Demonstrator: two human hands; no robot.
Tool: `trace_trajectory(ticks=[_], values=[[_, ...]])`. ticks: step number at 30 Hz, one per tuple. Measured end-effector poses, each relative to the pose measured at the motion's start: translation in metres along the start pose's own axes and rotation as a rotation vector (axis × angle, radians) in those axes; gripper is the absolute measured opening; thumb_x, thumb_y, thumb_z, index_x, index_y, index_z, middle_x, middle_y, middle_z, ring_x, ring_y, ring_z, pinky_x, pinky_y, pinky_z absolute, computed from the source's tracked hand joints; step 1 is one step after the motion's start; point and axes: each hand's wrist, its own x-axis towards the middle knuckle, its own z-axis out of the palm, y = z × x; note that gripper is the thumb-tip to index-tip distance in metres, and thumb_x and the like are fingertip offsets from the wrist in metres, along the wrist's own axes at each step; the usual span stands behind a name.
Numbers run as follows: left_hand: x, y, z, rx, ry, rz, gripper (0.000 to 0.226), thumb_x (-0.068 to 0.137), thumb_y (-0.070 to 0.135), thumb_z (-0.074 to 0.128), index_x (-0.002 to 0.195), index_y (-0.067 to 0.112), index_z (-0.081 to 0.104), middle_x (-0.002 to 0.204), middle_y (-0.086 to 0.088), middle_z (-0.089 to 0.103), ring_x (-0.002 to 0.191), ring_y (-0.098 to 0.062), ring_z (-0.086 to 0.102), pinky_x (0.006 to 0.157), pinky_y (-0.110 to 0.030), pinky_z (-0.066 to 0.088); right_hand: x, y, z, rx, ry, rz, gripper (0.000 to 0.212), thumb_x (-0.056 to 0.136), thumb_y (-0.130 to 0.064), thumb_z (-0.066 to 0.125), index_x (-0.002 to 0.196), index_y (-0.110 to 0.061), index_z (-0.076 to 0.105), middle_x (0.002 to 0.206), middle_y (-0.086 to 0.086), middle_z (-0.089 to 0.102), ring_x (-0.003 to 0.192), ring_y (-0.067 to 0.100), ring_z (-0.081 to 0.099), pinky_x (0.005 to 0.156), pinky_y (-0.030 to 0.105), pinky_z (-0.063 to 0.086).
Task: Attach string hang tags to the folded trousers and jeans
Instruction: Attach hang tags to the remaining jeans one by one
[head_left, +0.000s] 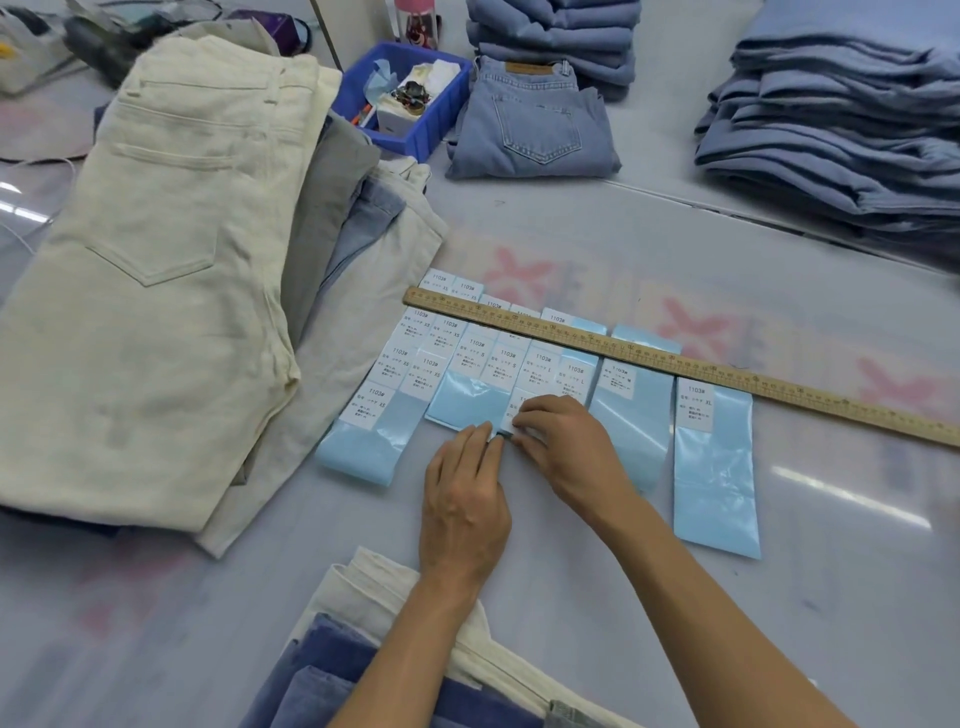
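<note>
Label (511, 410) below wooden ruler (675, 364), pinched between left hand (462, 499) and right hand (566, 441); judged light, flimsy, slippery; best lifted by an edge.

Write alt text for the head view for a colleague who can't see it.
Both hands, left hand and right hand, pick at one label among rows of light blue bags under a wooden ruler. Cream trousers lie left, folded jeans behind.
</note>
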Motion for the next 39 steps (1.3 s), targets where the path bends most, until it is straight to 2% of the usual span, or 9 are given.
trace_trajectory(ticks=[4,11,14,17,22,25,29,33,39], values=[[0.001,-0.001,0.001,-0.025,-0.015,-0.013,0.048,0.089,0.002,0.036,0.125,0.0,0.068,0.136,-0.015,0.064,0.127,-0.031,0.059,0.105,-0.046,0.049,-0.005,0.002,0.003,0.049,0.047,0.014,0.015,0.095,-0.016,0.069,0.105,-0.008,0.077,0.115,0.001,0.07,0.11,0.02,0.059,0.09,0.021,0.041],[0.0,0.001,-0.003,-0.124,0.133,-0.027,0.044,0.087,-0.005,0.044,0.121,0.002,0.071,0.136,-0.013,0.064,0.126,-0.029,0.06,0.102,-0.045,0.049,-0.006,-0.021,-0.001,-0.115,0.009,-0.047,0.02,0.097,-0.007,0.058,0.112,-0.009,0.07,0.117,0.003,0.066,0.109,0.023,0.058,0.086,0.035,0.052],[0.014,0.004,-0.004,-0.209,0.185,-0.073,0.044,0.083,-0.008,0.05,0.12,0.004,0.072,0.132,-0.01,0.066,0.124,-0.027,0.061,0.1,-0.042,0.049,0.005,-0.023,-0.016,-0.018,0.228,-0.041,0.029,0.086,0.007,0.066,0.111,-0.005,0.072,0.113,0.006,0.07,0.102,0.024,0.065,0.078,0.035,0.056],[0.055,0.012,-0.001,-0.233,0.116,0.021,0.035,0.091,-0.004,0.056,0.121,0.006,0.071,0.13,-0.008,0.067,0.124,-0.026,0.061,0.1,-0.04,0.051,0.03,-0.002,-0.036,0.01,0.4,0.029,0.026,0.089,0.008,0.064,0.109,-0.005,0.073,0.112,0.004,0.069,0.102,0.021,0.062,0.084,0.027,0.049],[0.114,0.029,0.026,-0.063,-0.029,0.29,0.031,0.079,-0.003,0.076,0.109,0.004,0.073,0.114,-0.013,0.07,0.105,-0.031,0.067,0.086,-0.042,0.059,0.067,0.062,-0.056,-0.158,0.088,0.156,0.024,0.095,-0.003,0.057,0.111,-0.009,0.074,0.114,0.008,0.066,0.107,0.034,0.055,0.084,0.035,0.042],[0.113,0.027,0.041,0.027,-0.074,0.35,0.033,0.074,-0.002,0.079,0.105,0.007,0.071,0.111,-0.011,0.068,0.101,-0.03,0.066,0.08,-0.039,0.057,0.068,0.076,-0.054,-0.136,0.128,0.151,0.026,0.095,-0.005,0.06,0.116,-0.012,0.075,0.114,0.008,0.068,0.106,0.032,0.055,0.086,0.04,0.046],[0.11,0.024,0.047,0.039,-0.047,0.352,0.029,0.076,0.0,0.073,0.103,0.008,0.07,0.11,-0.01,0.067,0.102,-0.03,0.063,0.08,-0.039,0.054,0.076,0.087,-0.047,-0.086,0.204,0.19,0.026,0.097,-0.009,0.063,0.12,-0.012,0.074,0.118,0.007,0.066,0.112,0.028,0.053,0.087,0.028,0.038],[0.126,0.032,0.04,0.034,-0.112,0.281,0.021,0.077,-0.002,0.072,0.088,0.013,0.065,0.091,-0.003,0.062,0.082,-0.025,0.057,0.064,-0.035,0.046,0.082,0.093,-0.041,-0.06,0.291,0.2,0.026,0.098,-0.007,0.061,0.12,-0.008,0.074,0.118,0.009,0.066,0.111,0.029,0.053,0.085,0.024,0.034],[0.165,0.024,0.045,0.083,-0.223,0.27,0.023,0.102,0.022,0.053,0.122,0.013,0.058,0.119,-0.003,0.054,0.103,-0.024,0.051,0.076,-0.036,0.045,0.082,0.099,-0.027,-0.11,0.41,0.125,0.027,0.091,0.004,0.066,0.116,-0.003,0.074,0.11,0.014,0.067,0.103,0.036,0.057,0.086,0.041,0.049]])
